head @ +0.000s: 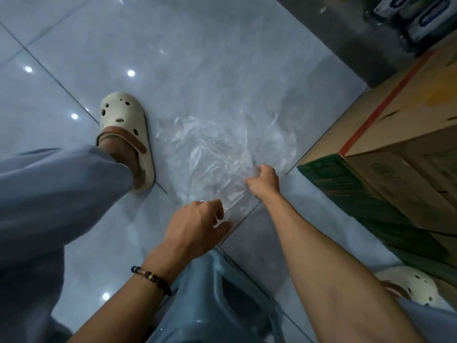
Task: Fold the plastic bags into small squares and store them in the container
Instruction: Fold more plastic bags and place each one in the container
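– What does the plastic bag (217,154) look like?

– It is clear and see-through, so the blue-grey floor (74,45) shows right through it. It is very crinkly, with lots of little white shiny creases. It is not folded small; it lies spread out loose on the floor tiles.

– Where on the floor is it?

– Out in the middle of the floor, between the cream shoe (126,137) with holes on one side and the big cardboard box (385,154) on the other. It is just beside the shoe and near the corner of the box. A dark line between the tiles runs under its near edge.

– What is the left hand (197,226) doing?

– It is at the near edge of the bag. The fingers are curled and pressed toward the thumb, pinching the thin plastic there. There is a bead bracelet (150,278) on that wrist.

– And the right hand (264,181)?

– It is closed up tight like a fist on the bag's side nearest the box, gripping a bit of plastic.

– Anything else close by?

– A light blue plastic stool (222,298) sits below the arms, and grey trousers (49,199) cover the leg above the shoe.
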The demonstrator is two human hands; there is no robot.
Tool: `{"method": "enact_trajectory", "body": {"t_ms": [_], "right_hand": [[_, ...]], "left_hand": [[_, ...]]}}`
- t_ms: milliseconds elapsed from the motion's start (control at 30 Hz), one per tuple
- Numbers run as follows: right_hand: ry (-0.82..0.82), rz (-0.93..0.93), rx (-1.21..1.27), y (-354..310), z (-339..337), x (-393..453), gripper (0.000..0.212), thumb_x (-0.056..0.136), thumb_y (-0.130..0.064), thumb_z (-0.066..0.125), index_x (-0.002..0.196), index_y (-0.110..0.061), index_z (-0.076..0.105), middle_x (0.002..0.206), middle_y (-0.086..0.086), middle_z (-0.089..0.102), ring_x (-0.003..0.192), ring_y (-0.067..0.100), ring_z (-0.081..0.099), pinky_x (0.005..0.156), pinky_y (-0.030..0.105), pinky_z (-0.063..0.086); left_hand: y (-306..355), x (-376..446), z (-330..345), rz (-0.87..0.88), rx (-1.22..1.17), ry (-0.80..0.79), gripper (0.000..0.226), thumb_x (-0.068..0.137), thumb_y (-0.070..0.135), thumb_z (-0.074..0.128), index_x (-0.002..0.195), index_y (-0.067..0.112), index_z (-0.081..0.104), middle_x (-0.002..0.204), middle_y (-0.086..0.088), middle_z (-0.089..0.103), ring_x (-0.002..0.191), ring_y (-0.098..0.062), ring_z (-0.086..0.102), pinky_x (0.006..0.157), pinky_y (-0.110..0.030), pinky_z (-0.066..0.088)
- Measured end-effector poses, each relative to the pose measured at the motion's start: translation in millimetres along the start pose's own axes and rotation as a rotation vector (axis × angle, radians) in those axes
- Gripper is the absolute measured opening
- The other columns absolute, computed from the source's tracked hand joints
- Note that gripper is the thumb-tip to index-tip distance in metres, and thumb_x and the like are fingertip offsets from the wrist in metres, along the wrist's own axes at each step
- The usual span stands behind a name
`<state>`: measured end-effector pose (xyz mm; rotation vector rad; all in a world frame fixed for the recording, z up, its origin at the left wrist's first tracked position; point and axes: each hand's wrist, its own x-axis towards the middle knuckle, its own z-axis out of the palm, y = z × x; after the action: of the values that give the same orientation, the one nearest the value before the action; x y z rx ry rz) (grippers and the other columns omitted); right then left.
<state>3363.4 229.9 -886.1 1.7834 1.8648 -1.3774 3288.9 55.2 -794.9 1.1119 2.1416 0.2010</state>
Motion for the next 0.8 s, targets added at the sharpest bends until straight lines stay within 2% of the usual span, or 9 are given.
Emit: {"method": "enact_trajectory", "body": {"t_ms": [67,133,233,300,367,533,600,700,800], "right_hand": [[-0.006,-0.053,0.038,0.9,0.8,-1.5,0.011,0.079,-0.007,0.065,0.077,-0.017,0.062,0.075,0.004,0.055,0.074,0.017,0.055,0.064,0.027,0.044],[-0.006,-0.095,0.091,-0.4,-5.2,-6.3,0.025,0.083,-0.007,0.063,0.062,-0.014,0.052,0.062,0.002,0.048,0.061,0.013,0.047,0.053,0.022,0.039],[-0.025,-0.138,0.178,-9.6,-25.1,-24.8,0.024,0.094,-0.013,0.062,0.072,-0.005,0.060,0.063,0.002,0.056,0.057,0.011,0.053,0.043,0.013,0.042],[-0.028,-0.176,0.216,-15.8,-41.7,-38.1,0.022,0.097,-0.014,0.062,0.085,0.004,0.064,0.069,0.007,0.060,0.055,0.009,0.056,0.043,0.015,0.045],[0.006,-0.263,0.212,-20.6,-60.8,-50.9,0.024,0.094,-0.014,0.066,0.081,0.006,0.063,0.068,0.010,0.059,0.049,0.006,0.053,0.047,0.019,0.046],[0.036,-0.553,0.060,-37.1,-122.2,-96.7,0.041,0.087,0.000,0.068,0.059,-0.015,0.043,0.060,-0.007,0.036,0.050,-0.002,0.033,0.052,0.018,0.029],[0.078,-0.573,0.009,-42.8,-149.6,-113.7,0.022,0.087,0.004,0.067,0.068,0.001,0.056,0.063,0.000,0.048,0.050,-0.001,0.045,0.054,0.024,0.037],[0.083,-0.623,-0.031,-48.0,-189.9,-142.1,0.006,0.088,0.000,0.069,0.087,0.005,0.066,0.086,0.020,0.067,0.077,0.023,0.064,0.065,0.026,0.047],[0.033,-0.714,-0.009,-48.6,-224.8,-179.7,0.018,0.089,-0.003,0.069,0.074,-0.008,0.063,0.071,-0.003,0.063,0.066,0.001,0.059,0.061,0.013,0.044]], "left_hand": [[-2.8,-0.9,0.5,-0.005,-0.005,0.002,0.029,0.087,0.054,0.060,0.098,0.027,0.060,0.091,0.004,0.069,0.087,-0.021,0.065,0.072,-0.037,0.053],[-3.1,-1.6,-0.4,-0.011,-0.007,0.006,0.030,0.086,0.055,0.060,0.098,0.028,0.059,0.092,0.004,0.068,0.087,-0.021,0.064,0.072,-0.037,0.054],[0.2,-3.6,-4.6,-0.004,-0.009,0.019,0.028,0.086,0.055,0.060,0.095,0.029,0.058,0.092,0.004,0.068,0.085,-0.020,0.064,0.070,-0.037,0.054],[4.4,-5.6,-11.4,0.005,-0.008,0.040,0.025,0.087,0.054,0.059,0.092,0.029,0.056,0.089,0.006,0.068,0.082,-0.019,0.063,0.068,-0.035,0.053],[11.1,-8.9,-20.9,0.012,-0.019,0.074,0.025,0.088,0.054,0.058,0.087,0.030,0.053,0.085,0.009,0.066,0.081,-0.017,0.062,0.064,-0.032,0.050],[44.3,-19.8,-55.1,0.081,-0.087,0.243,0.033,0.090,0.059,0.050,0.074,0.030,0.043,0.065,0.013,0.050,0.064,-0.013,0.049,0.050,-0.025,0.029],[61.2,-22.7,-70.4,0.092,-0.107,0.299,0.035,0.092,0.057,0.048,0.073,0.028,0.044,0.063,0.013,0.049,0.063,-0.011,0.047,0.050,-0.024,0.030],[86.6,-25.7,-89.3,0.125,-0.183,0.431,0.035,0.093,0.051,0.052,0.071,0.025,0.045,0.064,0.010,0.051,0.063,-0.013,0.049,0.051,-0.027,0.032],[114.4,-29.0,-106.1,0.202,-0.300,0.635,0.032,0.093,0.047,0.056,0.075,0.021,0.049,0.076,0.008,0.055,0.076,-0.016,0.054,0.062,-0.029,0.034]]}}
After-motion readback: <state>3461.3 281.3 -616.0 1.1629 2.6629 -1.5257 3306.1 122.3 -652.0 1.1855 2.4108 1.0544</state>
